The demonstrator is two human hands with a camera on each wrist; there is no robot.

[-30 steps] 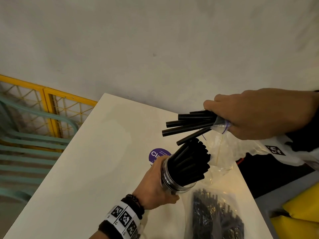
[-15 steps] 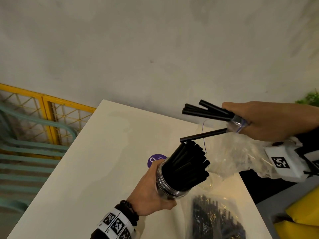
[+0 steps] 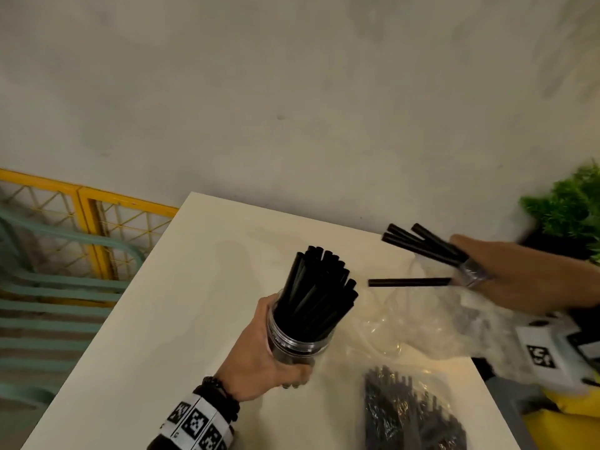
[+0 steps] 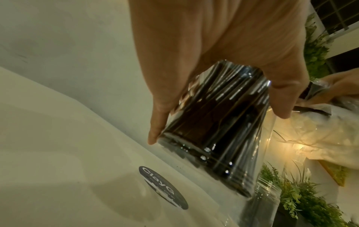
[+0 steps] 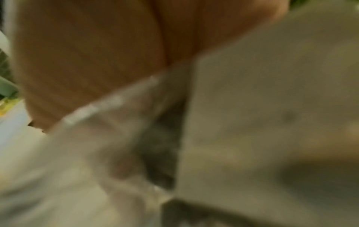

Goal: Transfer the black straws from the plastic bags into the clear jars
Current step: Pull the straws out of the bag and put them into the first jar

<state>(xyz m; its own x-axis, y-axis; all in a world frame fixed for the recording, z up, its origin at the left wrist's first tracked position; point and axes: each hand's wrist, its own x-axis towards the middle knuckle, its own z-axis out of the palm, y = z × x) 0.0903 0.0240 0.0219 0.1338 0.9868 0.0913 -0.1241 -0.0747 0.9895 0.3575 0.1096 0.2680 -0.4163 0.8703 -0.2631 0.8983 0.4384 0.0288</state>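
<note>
Black straws (image 3: 316, 287): matte, straight, of one length, packed tight in a clear jar (image 3: 297, 342), open ends fanned out well above its threaded mouth. Jar tilted, mouth toward the far right, held off the desk (image 3: 156, 319) above its near middle. Left hand (image 3: 259, 362) wraps the jar's lower body, thumb on one side, fingers curled under.

Right hand (image 3: 519, 280) out past the desk's far right corner, clenched on the gathered neck of a clear plastic bag (image 3: 470, 319). A few loose straws (image 3: 422, 245) stick out of that neck, pointing left and away; one more straw (image 3: 409, 282) pokes out level below them, tip toward the jar but apart from it. The bag's slack body hangs crumpled down onto the right edge of the desk.

Second bag (image 3: 412, 414), flat on the near right corner, full of black straws.

Left wrist view: straws show as dark streaks through the jar wall (image 4: 213, 122); a round dark sticker (image 4: 163, 187) with white lettering lies on the desk under the jar, hidden from the head view. Another clear jar's threaded rim (image 4: 268, 190) shows just beyond the held one; contents cannot be told. Green foliage (image 4: 303, 199) behind it.

Right wrist view: heavily blurred; only palm (image 5: 97, 53) and pale plastic film (image 5: 108, 138) readable.
</note>
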